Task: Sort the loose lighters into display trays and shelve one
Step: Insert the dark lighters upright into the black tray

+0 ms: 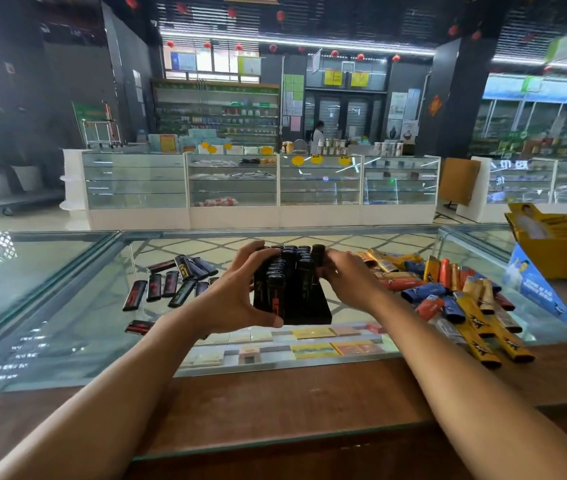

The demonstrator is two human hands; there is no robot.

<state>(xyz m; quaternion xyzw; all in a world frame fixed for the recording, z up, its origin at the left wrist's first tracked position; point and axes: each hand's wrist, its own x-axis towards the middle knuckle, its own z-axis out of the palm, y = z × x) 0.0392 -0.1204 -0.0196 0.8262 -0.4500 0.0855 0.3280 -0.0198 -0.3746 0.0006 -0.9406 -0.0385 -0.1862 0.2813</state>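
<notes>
A glass counter [67, 306] with a wooden front edge [292, 403] shows flat packets [313, 351] beneath. Across the aisle stand glass cabinets [233, 181], stocked shelves [216, 112] and a white-coated person [317, 140].

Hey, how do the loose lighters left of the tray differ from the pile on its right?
The left lighters are black with red or yellow print; the right pile is yellow, blue and orange. The left lighters are fewer and mostly spread flat; the right pile is bigger and heaped. Both lie loose on the glass counter.
</notes>
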